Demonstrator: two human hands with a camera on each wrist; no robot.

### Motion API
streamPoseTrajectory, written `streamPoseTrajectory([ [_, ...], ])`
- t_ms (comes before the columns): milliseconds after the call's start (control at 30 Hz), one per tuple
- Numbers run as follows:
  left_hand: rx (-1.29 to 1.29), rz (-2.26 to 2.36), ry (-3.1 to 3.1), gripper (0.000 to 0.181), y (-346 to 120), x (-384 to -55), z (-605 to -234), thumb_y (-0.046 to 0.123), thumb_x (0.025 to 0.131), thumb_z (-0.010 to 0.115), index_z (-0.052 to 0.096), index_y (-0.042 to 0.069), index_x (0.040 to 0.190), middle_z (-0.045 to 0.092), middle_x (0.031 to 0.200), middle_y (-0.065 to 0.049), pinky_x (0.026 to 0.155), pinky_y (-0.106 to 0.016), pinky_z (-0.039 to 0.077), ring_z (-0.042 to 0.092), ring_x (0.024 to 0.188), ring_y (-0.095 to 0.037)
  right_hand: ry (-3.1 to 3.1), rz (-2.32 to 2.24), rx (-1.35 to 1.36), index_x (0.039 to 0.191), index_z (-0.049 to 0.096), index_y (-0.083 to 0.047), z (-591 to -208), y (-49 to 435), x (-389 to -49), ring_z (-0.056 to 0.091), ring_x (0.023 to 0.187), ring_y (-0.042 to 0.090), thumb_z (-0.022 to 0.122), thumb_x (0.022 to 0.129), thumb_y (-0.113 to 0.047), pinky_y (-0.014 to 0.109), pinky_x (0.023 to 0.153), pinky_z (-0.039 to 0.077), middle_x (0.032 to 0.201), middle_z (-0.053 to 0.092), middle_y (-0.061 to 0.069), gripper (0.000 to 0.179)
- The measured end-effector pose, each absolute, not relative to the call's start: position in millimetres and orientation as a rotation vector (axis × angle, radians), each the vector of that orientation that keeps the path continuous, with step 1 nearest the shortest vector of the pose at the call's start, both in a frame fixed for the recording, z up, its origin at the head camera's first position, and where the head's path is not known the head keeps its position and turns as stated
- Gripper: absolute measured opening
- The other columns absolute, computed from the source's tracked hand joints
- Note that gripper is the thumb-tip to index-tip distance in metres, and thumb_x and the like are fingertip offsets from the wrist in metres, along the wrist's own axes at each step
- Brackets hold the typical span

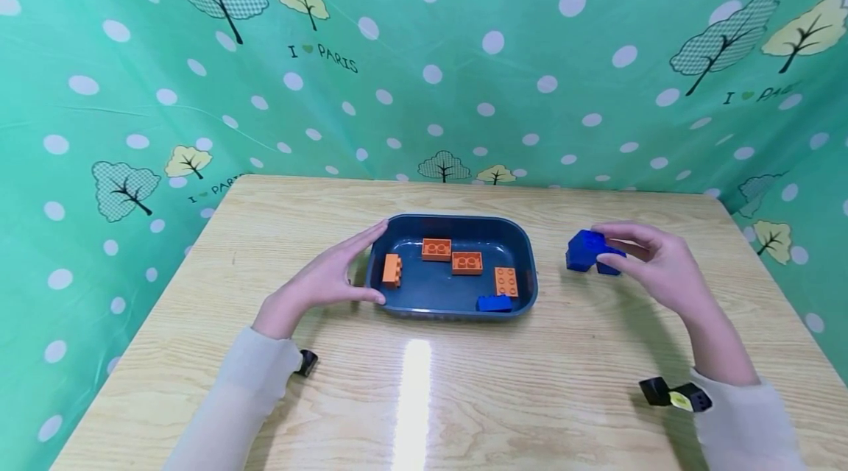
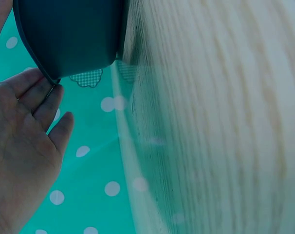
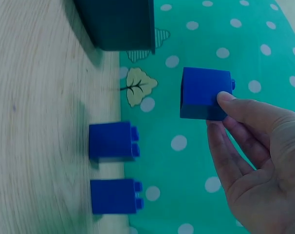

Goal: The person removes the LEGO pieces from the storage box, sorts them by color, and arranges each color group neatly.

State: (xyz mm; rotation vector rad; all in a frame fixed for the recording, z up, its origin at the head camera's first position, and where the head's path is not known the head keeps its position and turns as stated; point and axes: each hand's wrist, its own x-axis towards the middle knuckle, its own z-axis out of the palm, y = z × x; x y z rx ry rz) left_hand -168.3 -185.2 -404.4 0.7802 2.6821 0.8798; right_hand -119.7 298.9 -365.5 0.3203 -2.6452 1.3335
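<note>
My right hand [image 1: 662, 265] pinches a blue toy brick [image 3: 203, 92] between thumb and fingertips, held up off the wood in the right wrist view. Two more blue bricks, one upper [image 3: 111, 141] and one lower [image 3: 114, 196] in that view, stand on the table; in the head view the held brick and hand partly hide them. My left hand [image 1: 324, 276] spans the left end of a dark blue tray [image 1: 457, 314], thumb by its front corner and outstretched fingers at the far rim. Several orange bricks [image 1: 506, 282] and one blue brick [image 1: 494, 303] lie in the tray.
The tray stands mid-table on the light wooden tabletop [image 1: 318, 405]. Behind the table hangs a green dotted cloth [image 1: 457, 51], and it also runs along both sides. Each wrist carries a small black camera mount, such as the right one [image 1: 676, 395].
</note>
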Motion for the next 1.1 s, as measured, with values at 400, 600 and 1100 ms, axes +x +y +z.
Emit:
streamPoseTrajectory([
  [400, 0.78, 0.879, 2.684, 0.117, -185, -168, -404, 0.057, 0.07, 0.084, 0.014, 0.033, 0.161, 0.015, 0.169, 0.004, 0.119, -0.06, 0.03, 0.023, 0.154, -0.031, -2.62, 1.326, 0.228, 0.129, 0.064, -0.001, -368, 329, -116, 0.059, 0.102, -0.019, 0.071, 0.091, -0.004, -0.001, 0.084, 0.047, 0.113, 0.062, -0.033, 0.039],
  [600, 0.779, 0.871, 2.687, 0.117, -185, -168, -404, 0.057, 0.07, 0.084, 0.014, 0.032, 0.161, 0.015, 0.169, 0.003, 0.119, -0.06, 0.03, 0.023, 0.154, -0.031, -2.606, 1.318, 0.155, 0.128, 0.064, 0.0, -370, 339, -113, 0.06, 0.1, -0.02, 0.072, 0.09, -0.004, -0.001, 0.082, 0.047, 0.111, 0.063, -0.034, 0.039],
  [1100, 0.779, 0.854, 2.696, 0.117, -184, -168, -403, 0.056, 0.07, 0.084, 0.015, 0.03, 0.161, 0.016, 0.169, 0.002, 0.119, -0.06, 0.03, 0.023, 0.154, -0.032, -2.593, 1.308, 0.065, 0.13, 0.063, -0.001, -376, 363, -108, 0.059, 0.097, -0.023, 0.07, 0.09, -0.001, -0.002, 0.079, 0.047, 0.11, 0.06, -0.036, 0.041],
])
